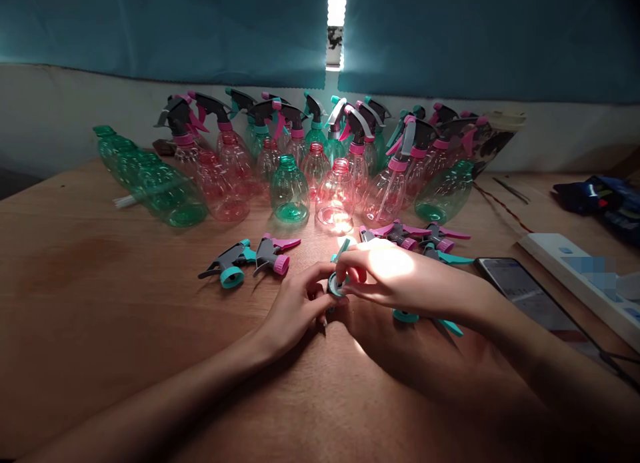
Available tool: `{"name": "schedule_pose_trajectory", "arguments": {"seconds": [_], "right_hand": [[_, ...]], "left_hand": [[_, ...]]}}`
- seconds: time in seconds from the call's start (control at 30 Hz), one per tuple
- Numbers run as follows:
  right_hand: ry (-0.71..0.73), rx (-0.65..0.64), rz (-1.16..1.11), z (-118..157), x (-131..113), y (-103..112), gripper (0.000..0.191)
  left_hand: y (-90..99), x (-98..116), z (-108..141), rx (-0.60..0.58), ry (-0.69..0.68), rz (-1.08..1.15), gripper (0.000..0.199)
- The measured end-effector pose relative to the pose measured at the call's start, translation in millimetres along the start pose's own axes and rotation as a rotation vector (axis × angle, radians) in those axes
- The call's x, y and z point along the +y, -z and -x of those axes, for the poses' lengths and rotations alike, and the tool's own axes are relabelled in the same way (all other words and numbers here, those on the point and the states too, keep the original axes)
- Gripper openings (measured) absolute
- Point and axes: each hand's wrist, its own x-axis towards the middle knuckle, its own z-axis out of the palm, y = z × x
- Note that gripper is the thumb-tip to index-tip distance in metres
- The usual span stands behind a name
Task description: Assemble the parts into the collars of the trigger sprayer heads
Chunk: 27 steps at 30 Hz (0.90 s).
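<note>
Near the middle of the table, my left hand is closed around a teal-and-grey spray trigger head, its ring collar facing me. The fingertips of my right hand pinch together at the collar's opening; what they hold is too small and covered to make out. Left of my hands lie a teal trigger head and a pink trigger head. Several more pink and teal trigger heads, among them a pink one, lie behind and under my right forearm.
Behind stand clear pink bottles and green bottles, several with trigger heads on. At left, green bottles lean in a row near thin clear tubes. To the right are a phone, a power strip and tweezers.
</note>
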Motion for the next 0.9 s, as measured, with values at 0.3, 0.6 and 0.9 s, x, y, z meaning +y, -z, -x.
{"name": "schedule_pose_trajectory", "arguments": {"seconds": [0.3,0.6,0.9], "right_hand": [[-0.074,-0.054,0.046,9.1,-10.3,4.4,0.022],[-0.052,-0.093,-0.019,7.7,-6.7,6.1,0.023],[-0.040,-0.008,-0.109,3.8,3.6,3.0,0.024]], "left_hand": [[0.5,-6.7,0.2,0.053,-0.043,-0.051,0.032],[1.5,-4.0,2.7,0.022,-0.053,-0.104,0.030],[2.3,-3.7,0.3,0.030,-0.049,-0.061,0.036]]}}
